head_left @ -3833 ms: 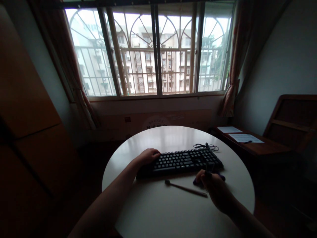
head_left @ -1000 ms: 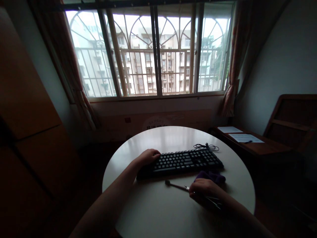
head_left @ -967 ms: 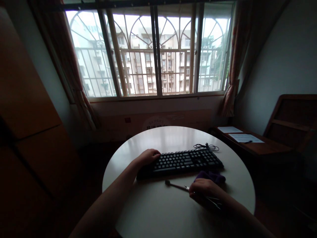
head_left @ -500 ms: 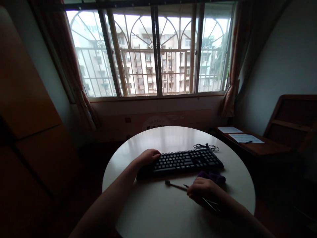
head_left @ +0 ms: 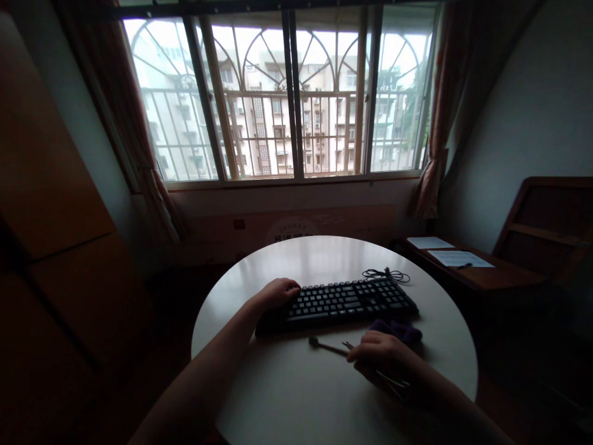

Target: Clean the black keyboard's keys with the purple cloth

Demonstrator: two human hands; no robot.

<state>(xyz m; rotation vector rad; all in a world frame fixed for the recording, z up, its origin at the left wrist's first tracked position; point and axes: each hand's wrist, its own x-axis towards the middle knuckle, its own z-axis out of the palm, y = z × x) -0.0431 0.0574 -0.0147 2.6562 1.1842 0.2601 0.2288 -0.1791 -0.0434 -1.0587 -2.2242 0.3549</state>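
A black keyboard [head_left: 345, 301] lies across the round white table [head_left: 296, 395]. My left hand [head_left: 277, 293] rests curled on the keyboard's left end, holding it. My right hand [head_left: 380, 361] is closed on a thin metal tool, perhaps tweezers [head_left: 389, 380], just in front of the keyboard. A slim brush with a wooden handle [head_left: 327, 347] lies on the table, its far end under my right hand. A purple cloth [head_left: 402, 330] sits behind my right hand, beside the keyboard's front right edge.
The keyboard's coiled cable [head_left: 386, 274] lies behind its right end. A low wooden side table [head_left: 467, 272] with papers [head_left: 457, 258] stands to the right. A barred window [head_left: 287, 93] fills the far wall. A wooden cabinet [head_left: 50, 204] stands at left.
My right hand left the purple cloth, came down over the brush handle with the thin metal tool in it, and shifted slightly left. My left hand and the keyboard have stayed put.
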